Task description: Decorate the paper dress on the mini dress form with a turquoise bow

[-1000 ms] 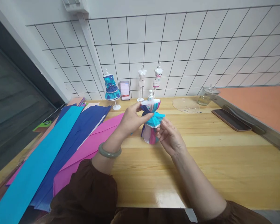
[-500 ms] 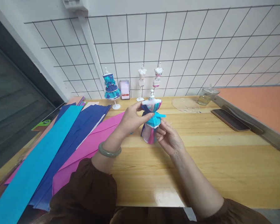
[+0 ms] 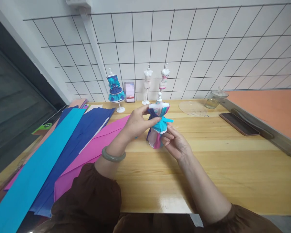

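Observation:
A small white doll mannequin point(image 3: 159, 105) stands in front of me, dressed in blue, turquoise and pink paper or cloth. My left hand point(image 3: 138, 123) grips its upper body from the left, thumb across the waist and fingers behind. Around the waist is a turquoise piece point(image 3: 162, 126) with a white lower edge and a strip sticking out to the right. My right hand point(image 3: 175, 140) has its fingers curled at the right edge of this turquoise piece, thumb and forefinger pinching it. Below hangs a skirt part point(image 3: 156, 140) in white and pink, partly covered by my right fingers.
Turquoise point(image 3: 46, 155), dark blue point(image 3: 87, 129) and pink sheets point(image 3: 94, 147) lie at left. Behind stand a dressed mannequin point(image 3: 115, 89), a phone point(image 3: 129, 92) and two further mannequins point(image 3: 147, 79). A clear plate point(image 3: 192, 108), glass jar point(image 3: 215, 98) and dark tray point(image 3: 239, 124) lie at right.
The dressed mannequin in my hands has tipped or shifted very slightly to the right. Both hands keep nearly the same hold; the view has moved a little.

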Demonstrator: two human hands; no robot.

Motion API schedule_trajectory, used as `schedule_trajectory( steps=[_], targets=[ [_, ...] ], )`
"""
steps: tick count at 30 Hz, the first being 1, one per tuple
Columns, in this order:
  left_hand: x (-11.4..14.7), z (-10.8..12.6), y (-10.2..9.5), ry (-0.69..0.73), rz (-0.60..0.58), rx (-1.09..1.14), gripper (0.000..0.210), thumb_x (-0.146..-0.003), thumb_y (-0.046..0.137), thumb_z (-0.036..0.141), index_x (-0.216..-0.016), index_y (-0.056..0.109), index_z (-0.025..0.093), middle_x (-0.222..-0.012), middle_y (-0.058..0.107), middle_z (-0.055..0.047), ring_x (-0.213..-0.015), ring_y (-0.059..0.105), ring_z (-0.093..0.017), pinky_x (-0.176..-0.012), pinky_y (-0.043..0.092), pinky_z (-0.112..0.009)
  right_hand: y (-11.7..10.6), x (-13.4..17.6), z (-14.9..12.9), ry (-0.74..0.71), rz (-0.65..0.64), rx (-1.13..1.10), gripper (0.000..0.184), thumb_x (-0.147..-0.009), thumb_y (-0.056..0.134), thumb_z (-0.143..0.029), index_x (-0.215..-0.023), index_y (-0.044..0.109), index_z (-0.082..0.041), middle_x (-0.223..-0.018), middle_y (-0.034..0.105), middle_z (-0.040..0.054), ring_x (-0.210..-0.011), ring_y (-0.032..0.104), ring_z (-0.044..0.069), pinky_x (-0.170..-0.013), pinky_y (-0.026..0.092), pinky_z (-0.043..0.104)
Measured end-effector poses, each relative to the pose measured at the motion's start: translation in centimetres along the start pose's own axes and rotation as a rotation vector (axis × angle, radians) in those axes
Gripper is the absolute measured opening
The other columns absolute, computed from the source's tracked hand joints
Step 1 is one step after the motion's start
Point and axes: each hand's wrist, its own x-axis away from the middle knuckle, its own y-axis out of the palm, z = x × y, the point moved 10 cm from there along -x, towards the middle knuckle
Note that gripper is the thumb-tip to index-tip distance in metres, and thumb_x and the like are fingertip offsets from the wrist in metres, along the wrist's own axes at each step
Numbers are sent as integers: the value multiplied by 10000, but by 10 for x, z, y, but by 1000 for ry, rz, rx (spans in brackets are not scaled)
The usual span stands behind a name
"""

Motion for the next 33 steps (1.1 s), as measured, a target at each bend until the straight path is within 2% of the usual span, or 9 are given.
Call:
schedule_trajectory(
  steps=[5,8,12,15,17,29,33],
  targets=[
    [0,-2,-1,-19,15,33,275,-699,693,240,-956,640,158,-941,686,-44,-876,620,-160,-805,480,-282,-4,3,0,-17,79,11,237,-658,765,-306,-751,573,-203,-570,474,-105,-374,280,5,-356,272,145],
    [0,-1,-2,-24,38,31,274,-706,685,217,-970,639,158,-973,687,-48,-897,624,-162,-821,482,-280,-3,8,-9,-131,125,102,280,-683,741,-380,-858,604,-209,-621,551,-80,-372,313,9,-352,261,166],
    [0,-2,-4,-23,80,5,257,-711,676,213,-960,641,161,-957,692,-49,-892,627,-167,-813,484,-284,4,17,-19,-284,129,298,530,-668,764,-314,-1138,538,-221,-480,471,-119,-375,352,42,-393,283,181],
    [0,-3,-4,-16,89,17,266,-715,668,219,-971,637,154,-950,690,-54,-887,629,-168,-806,486,-286,6,19,-19,-308,129,368,738,-666,766,-266,-1307,404,-215,-482,481,-132,-399,371,54,-428,311,190],
    [0,-4,-4,-16,91,14,275,-713,669,226,-977,637,153,-949,690,-56,-886,629,-168,-803,488,-285,4,19,-18,-304,141,392,801,-666,764,-261,-1352,356,-204,-501,496,-130,-406,373,54,-432,310,191],
    [-1,-5,-4,-19,97,18,299,-708,673,224,-997,641,154,-963,696,-42,-898,630,-159,-826,479,-279,0,18,-14,-329,162,436,811,-702,735,-314,-1389,326,-175,-476,476,-126,-413,376,63,-449,321,200],
    [-1,-4,-4,-14,76,27,303,-711,673,225,-1003,642,149,-963,695,-45,-899,627,-161,-803,481,-270,2,16,-11,-308,128,441,763,-674,750,-310,-1339,393,-195,-510,512,-114,-416,393,63,-449,324,204]
  ],
)
